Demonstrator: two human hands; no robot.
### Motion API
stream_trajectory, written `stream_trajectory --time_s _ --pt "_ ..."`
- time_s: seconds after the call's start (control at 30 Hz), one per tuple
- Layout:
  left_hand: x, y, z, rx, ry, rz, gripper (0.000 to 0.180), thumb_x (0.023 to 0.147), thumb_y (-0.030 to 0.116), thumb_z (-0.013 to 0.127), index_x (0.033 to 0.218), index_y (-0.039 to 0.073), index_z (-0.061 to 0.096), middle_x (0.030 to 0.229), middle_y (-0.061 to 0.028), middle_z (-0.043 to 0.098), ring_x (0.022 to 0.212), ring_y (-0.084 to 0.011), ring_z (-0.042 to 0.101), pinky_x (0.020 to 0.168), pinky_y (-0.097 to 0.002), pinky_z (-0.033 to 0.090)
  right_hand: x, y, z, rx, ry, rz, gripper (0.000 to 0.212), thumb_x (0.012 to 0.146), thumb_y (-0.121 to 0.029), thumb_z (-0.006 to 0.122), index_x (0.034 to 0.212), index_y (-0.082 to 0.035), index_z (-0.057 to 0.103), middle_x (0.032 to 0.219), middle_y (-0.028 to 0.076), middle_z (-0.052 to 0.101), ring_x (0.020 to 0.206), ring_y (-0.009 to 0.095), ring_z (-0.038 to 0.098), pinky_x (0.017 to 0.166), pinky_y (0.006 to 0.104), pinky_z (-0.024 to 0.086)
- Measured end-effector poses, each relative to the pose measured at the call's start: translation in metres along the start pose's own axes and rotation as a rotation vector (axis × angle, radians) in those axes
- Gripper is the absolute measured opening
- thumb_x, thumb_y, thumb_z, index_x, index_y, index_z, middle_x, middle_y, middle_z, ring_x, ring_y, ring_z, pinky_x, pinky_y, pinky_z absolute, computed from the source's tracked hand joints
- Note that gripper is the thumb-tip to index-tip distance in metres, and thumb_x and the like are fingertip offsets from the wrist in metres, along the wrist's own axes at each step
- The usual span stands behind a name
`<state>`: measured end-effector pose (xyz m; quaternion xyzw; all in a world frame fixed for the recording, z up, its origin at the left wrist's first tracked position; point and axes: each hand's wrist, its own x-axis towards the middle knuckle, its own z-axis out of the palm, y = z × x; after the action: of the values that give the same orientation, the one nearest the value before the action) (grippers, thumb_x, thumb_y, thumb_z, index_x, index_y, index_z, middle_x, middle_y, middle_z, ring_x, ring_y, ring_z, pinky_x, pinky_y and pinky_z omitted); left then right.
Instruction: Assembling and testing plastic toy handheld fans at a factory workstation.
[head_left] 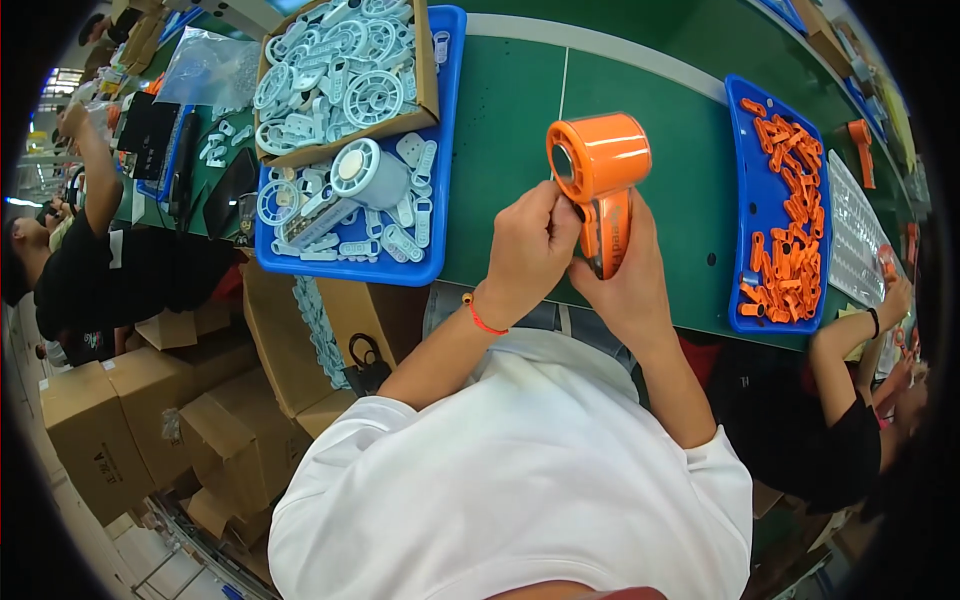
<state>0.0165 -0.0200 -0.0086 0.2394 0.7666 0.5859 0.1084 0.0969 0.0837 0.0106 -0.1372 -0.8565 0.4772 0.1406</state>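
In front of me an orange handheld fan (pixel 612 150) is held up over the green table, its round drum head at the top and its handle below. My right hand (pixel 637 285) wraps round the handle from the right, with the thumb on its near side. My left hand (pixel 530 240) is closed, its fingertips pressed against the handle just under the head. Whether those fingers also pinch some small part is hidden. A red cord bracelet is on my left wrist.
At left, a blue tray (pixel 440 235) carries pale blue fan parts and a cardboard box (pixel 428 70) heaped with more. Another blue tray (pixel 742 200) at right holds small orange parts. Green table (pixel 500 120) lies between. People work on both sides; cardboard boxes (pixel 105 420) stand lower left.
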Motion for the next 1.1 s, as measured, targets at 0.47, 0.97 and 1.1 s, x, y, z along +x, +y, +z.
stream_trajectory --time_s 0.47,0.97,1.1 --pt "0.000 0.005 0.012 0.177 0.191 0.343 0.035 0.089 0.035 0.054 0.078 0.001 0.053 0.066 -0.0100 0.051 0.057 -0.0245 0.053 0.047 -0.0332 0.041 -0.001 0.005 0.012 -0.024 0.095 -0.037 0.082 0.067 -0.002 0.074 0.132 0.001 0.025 0.111 0.017 0.046 0.099 0.028 0.052 0.080 0.0343 0.046" --pt "0.004 -0.001 0.005 0.212 0.175 0.338 0.029 0.092 0.025 0.048 0.075 0.002 0.046 0.069 -0.0134 0.047 0.057 -0.0301 0.050 0.049 -0.0376 0.042 0.004 -0.002 0.005 -0.006 0.030 -0.093 0.085 0.066 -0.007 0.074 0.134 0.001 0.024 0.108 0.017 0.044 0.098 0.031 0.047 0.081 0.0393 0.043" --pt "0.003 -0.005 0.006 0.245 0.167 0.333 0.030 0.092 0.026 0.049 0.074 0.002 0.046 0.067 -0.0131 0.047 0.056 -0.0298 0.050 0.049 -0.0373 0.042 0.001 -0.003 0.009 -0.010 0.038 0.028 0.086 0.065 -0.005 0.074 0.135 0.000 0.025 0.115 0.016 0.043 0.105 0.029 0.047 0.086 0.0381 0.042"
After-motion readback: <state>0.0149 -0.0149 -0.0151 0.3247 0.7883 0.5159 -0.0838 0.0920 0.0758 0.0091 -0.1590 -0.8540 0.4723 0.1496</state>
